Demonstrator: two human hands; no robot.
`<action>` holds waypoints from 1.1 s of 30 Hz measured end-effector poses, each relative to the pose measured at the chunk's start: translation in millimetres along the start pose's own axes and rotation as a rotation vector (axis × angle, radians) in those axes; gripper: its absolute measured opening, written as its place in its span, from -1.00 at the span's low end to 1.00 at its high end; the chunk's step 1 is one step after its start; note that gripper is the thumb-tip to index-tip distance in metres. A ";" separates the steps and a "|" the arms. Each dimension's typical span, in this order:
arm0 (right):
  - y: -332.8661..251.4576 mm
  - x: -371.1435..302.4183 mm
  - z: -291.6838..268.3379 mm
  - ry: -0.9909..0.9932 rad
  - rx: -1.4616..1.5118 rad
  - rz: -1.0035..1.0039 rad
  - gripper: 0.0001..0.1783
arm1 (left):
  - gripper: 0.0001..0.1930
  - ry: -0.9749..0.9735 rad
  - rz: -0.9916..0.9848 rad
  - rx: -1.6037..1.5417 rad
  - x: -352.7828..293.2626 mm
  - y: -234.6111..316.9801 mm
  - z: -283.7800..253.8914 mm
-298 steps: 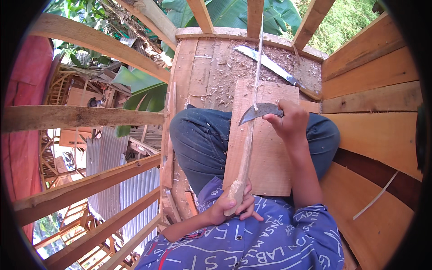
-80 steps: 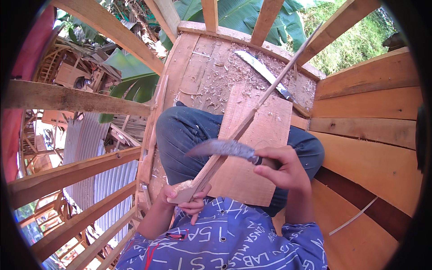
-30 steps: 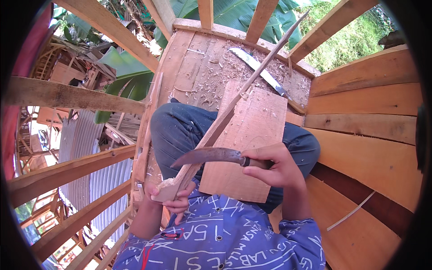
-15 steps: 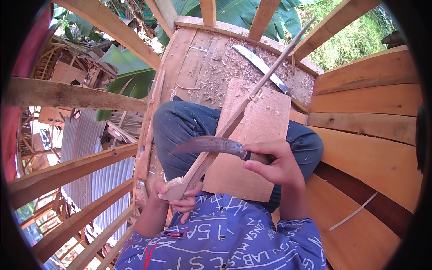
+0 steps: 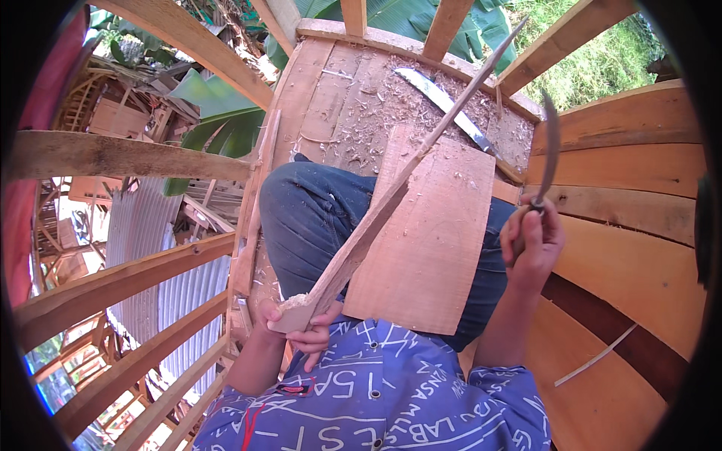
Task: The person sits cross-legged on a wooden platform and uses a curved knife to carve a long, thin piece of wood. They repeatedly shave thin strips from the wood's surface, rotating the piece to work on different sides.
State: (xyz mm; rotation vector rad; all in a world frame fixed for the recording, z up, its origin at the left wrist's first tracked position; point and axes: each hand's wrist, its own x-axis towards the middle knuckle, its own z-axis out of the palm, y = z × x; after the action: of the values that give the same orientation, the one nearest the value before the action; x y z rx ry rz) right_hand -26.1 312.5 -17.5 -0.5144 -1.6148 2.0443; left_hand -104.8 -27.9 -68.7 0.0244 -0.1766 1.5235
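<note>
Wooden stick [image 5: 387, 204] on show here: in the head view it ran slantwise from the person's lap, its thick, blocky end low on the left, its thin end reaching up toward the slats at the far edge. And there was the left hand [image 5: 310, 337], fingers curled firmly around that thick end! Across on the other side, the right hand [image 5: 534, 237] was clenched around the handle of a curved knife [image 5: 553, 146], the blade standing up, tip away from the body and well apart from the stick.

Underneath, a flat wooden board [image 5: 429, 252] lay across the jeans [image 5: 312, 214], pale flecks scattered near its far end, and the stick crossed over its left side. Beyond it, a long-bladed machete [image 5: 444, 103] rested on the plank floor [image 5: 312, 83] among curly wood shavings [image 5: 362, 143], the stick passing in front of it. Over to the right, a thin pale strip [image 5: 594, 357] lay slanted against the orange-brown boards [image 5: 632, 259].
</note>
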 end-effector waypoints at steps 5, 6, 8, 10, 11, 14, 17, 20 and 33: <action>2.1 -13.9 35.4 -0.322 -0.249 0.133 -0.75 | -0.43 -0.001 -0.021 0.061 3.0 1.0 0.0; 2.8 -12.7 35.1 -0.207 -0.163 0.291 -0.74 | -0.43 0.029 -0.022 0.054 4.4 0.9 3.8; 5.1 -1.9 14.5 -0.248 -0.328 0.126 -0.75 | -0.42 0.094 -0.010 0.049 6.0 0.4 12.5; 4.6 -9.1 20.2 -0.264 -0.276 0.178 -0.74 | -0.42 0.060 -0.012 0.037 7.6 0.0 9.2; 2.5 -14.1 29.3 -0.264 -0.238 0.228 -0.74 | -0.42 0.038 -0.024 0.027 8.8 1.3 6.0; 3.6 -13.7 32.9 -0.393 -0.417 0.024 -0.73 | -0.42 0.061 -0.035 0.056 2.0 -1.0 4.7; 6.7 1.0 10.8 -0.234 -0.214 0.179 -0.74 | -0.42 0.097 -0.012 0.048 7.2 -2.6 12.6; 5.2 -16.0 31.1 -0.252 -0.230 0.146 -0.74 | -0.43 0.041 -0.061 0.033 11.4 -1.2 1.0; 8.4 -19.6 28.9 -0.260 -0.270 0.030 -0.78 | -0.43 0.056 -0.025 -0.002 5.4 -9.2 3.7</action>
State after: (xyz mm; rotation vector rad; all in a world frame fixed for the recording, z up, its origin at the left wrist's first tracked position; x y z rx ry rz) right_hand -27.6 276.7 -19.0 -0.3769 -2.0651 1.9905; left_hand -95.8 -23.4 -63.5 -0.0171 -0.1325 1.4973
